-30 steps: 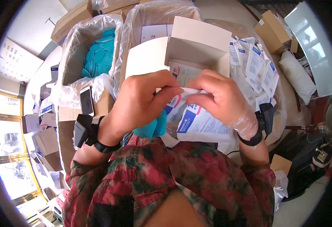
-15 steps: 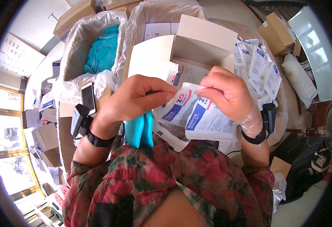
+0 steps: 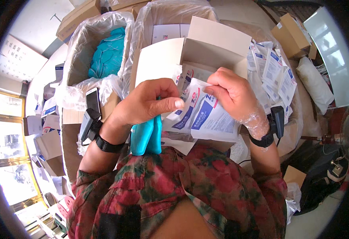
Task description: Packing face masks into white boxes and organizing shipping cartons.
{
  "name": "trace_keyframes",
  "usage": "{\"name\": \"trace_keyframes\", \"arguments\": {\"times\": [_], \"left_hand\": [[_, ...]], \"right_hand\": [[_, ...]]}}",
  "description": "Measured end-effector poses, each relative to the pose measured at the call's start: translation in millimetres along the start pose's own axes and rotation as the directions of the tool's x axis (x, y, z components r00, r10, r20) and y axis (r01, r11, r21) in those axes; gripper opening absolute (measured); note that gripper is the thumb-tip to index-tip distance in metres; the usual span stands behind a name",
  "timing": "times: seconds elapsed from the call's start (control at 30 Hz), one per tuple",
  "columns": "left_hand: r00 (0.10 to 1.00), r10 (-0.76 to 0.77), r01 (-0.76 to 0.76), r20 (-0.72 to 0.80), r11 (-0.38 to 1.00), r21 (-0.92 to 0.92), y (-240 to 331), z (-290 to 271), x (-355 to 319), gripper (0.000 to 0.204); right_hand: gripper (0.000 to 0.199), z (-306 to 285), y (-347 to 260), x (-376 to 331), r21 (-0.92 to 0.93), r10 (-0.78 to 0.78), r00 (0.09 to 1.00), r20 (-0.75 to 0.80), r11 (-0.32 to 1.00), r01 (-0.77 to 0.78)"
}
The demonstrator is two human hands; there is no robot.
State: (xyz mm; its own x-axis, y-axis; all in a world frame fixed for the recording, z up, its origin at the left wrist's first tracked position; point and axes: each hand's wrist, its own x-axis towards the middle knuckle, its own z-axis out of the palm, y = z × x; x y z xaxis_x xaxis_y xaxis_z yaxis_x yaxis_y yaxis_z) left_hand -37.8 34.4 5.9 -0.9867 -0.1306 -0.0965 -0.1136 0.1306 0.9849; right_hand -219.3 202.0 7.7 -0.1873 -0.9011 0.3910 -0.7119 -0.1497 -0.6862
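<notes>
Pouch (image 3: 218,121): white and blue, between the hands, at the near side of the open white carton (image 3: 212,53).
Right hand (image 3: 233,93): knuckles up, wrist angled inward, thumb and forefinger pinched on the pouch's top edge.
Left hand (image 3: 150,101): bent inward, thumb stretched toward the pouch, a narrow gap under the curled forefinger; the other fingers are mostly hidden.
Folded teal fabric (image 3: 146,137): held in the left hand, hanging below the palm.
</notes>
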Motion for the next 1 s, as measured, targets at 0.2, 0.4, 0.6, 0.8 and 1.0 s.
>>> {"name": "trace_keyframes", "arguments": {"times": [0.2, 0.4, 0.6, 0.8, 1.0], "left_hand": [[0.994, -0.096, 0.088, 0.057, 0.987, 0.132, 8, 1, 1, 0.012], [0.993, 0.022, -0.019, -0.113, 1.000, 0.023, -4, 12, 1, 0.007], [0.999, -0.018, 0.020, -0.046, 0.998, 0.060, 13, 12, -5, 0.006], [0.924, 0.381, -0.294, 0.025, 0.670, 0.681, 12, 11, 1, 0.007], [0.900, 0.435, -0.348, 0.037, 0.664, 0.661, 20, 11, -1, 0.006]], "right_hand": [[0.010, 0, -13, 2, -0.074, -0.032, 0.999, 0.031, 0.997, 0.034], [0.028, -2, -36, 2, -0.122, -0.142, 0.990, 0.010, 0.982, 0.142], [0.027, -9, -39, -2, -0.233, -0.188, 0.942, 0.278, 0.938, 0.256], [0.009, -11, -43, -6, 0.026, -0.233, 0.892, 0.388, 0.970, 0.242], [0.020, -17, -40, -9, 0.159, -0.164, 0.930, 0.329, 0.980, 0.117]]}}
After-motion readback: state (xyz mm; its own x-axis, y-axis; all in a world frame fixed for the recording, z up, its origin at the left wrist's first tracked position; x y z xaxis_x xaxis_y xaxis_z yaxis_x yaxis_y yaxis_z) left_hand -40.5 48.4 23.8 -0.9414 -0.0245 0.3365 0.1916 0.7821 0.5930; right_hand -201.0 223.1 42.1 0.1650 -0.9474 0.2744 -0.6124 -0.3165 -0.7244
